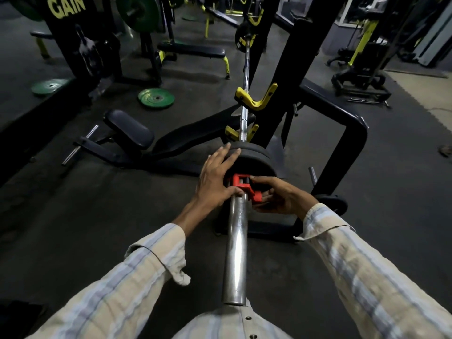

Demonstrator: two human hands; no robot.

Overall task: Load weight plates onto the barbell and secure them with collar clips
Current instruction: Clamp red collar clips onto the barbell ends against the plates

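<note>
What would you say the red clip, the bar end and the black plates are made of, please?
Red clip: looks like moulded plastic, matt, with blocky edges and even colour. Bar end: polished metal, likely chromed steel, judging by its bright streaked reflections. Black plates: dull, rounded rims without shine suggest a rubber coating, though painted iron cannot be ruled out in this dim light.

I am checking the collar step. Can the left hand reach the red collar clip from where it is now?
Probably yes. The left hand rests against the black plate with its thumb beside the red collar clip on the sleeve; only the right hand, already holding the clip, crowds it.
</note>
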